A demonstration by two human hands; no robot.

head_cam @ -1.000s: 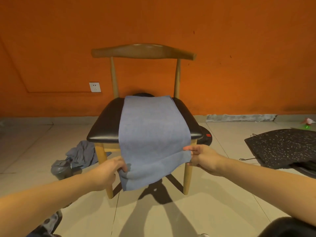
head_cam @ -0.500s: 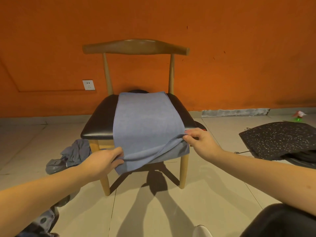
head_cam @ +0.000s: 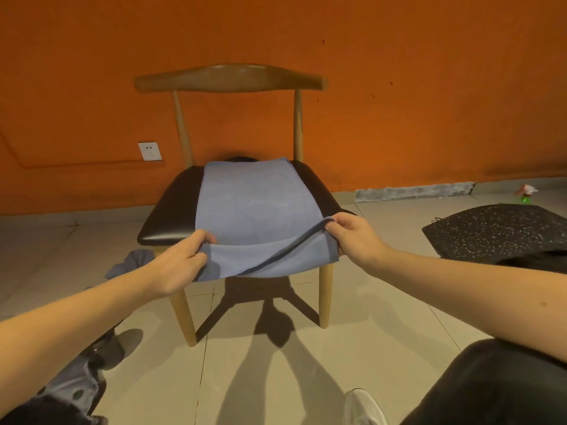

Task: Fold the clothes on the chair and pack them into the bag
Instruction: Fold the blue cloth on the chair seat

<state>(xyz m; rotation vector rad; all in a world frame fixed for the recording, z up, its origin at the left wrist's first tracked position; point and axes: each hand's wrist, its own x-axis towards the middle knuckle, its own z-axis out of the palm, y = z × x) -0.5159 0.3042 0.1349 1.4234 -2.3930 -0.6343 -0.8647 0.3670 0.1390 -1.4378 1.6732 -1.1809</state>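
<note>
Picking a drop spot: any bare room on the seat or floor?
Free: black seat strip left of the blue cloth; floor tiles before the chair. Crowded: seat front, where left hand and right hand pinch the cloth; grey garment floor-left, speckled bag floor-right.

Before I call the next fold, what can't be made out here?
Head view.
blue garment: type unclear; left hand and right hand hide the pinched edge.
black speckled bag: cut by right edge, opening unseen.
grey clothes: partly behind left forearm.
item by wall: too small.

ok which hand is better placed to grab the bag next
Right. The right hand pinches the blue cloth on the side nearest the black speckled bag; the left hand grips the far corner.
</note>
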